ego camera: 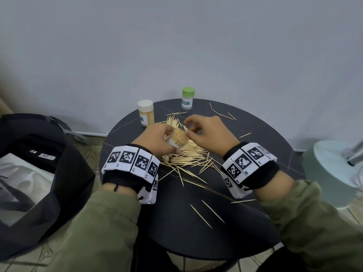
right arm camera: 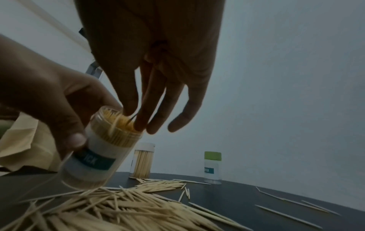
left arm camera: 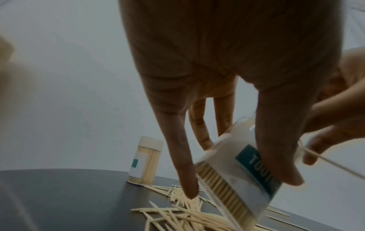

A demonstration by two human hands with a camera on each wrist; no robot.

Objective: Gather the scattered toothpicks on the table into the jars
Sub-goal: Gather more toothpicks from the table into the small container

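Note:
My left hand point(ego camera: 159, 138) grips a clear open jar point(ego camera: 177, 137), tilted and packed with toothpicks. In the left wrist view its thumb lies across the label of this jar point(left arm camera: 242, 168). My right hand point(ego camera: 198, 132) is at the jar's mouth. In the right wrist view the thumb and fingers of this hand point(right arm camera: 136, 117) pinch a toothpick over the jar point(right arm camera: 100, 150). A thick pile of toothpicks point(ego camera: 188, 156) lies on the dark round table point(ego camera: 196, 232) under both hands. Behind stand a white-lidded jar point(ego camera: 145, 115), full, and a green-lidded jar point(ego camera: 188, 98).
Loose toothpicks point(ego camera: 208, 213) lie near the table's front and more point(ego camera: 224, 114) at the back right. A black bag point(ego camera: 39, 173) sits left of the table, a pale round stand base point(ego camera: 334, 169) to the right. A grey wall is close behind.

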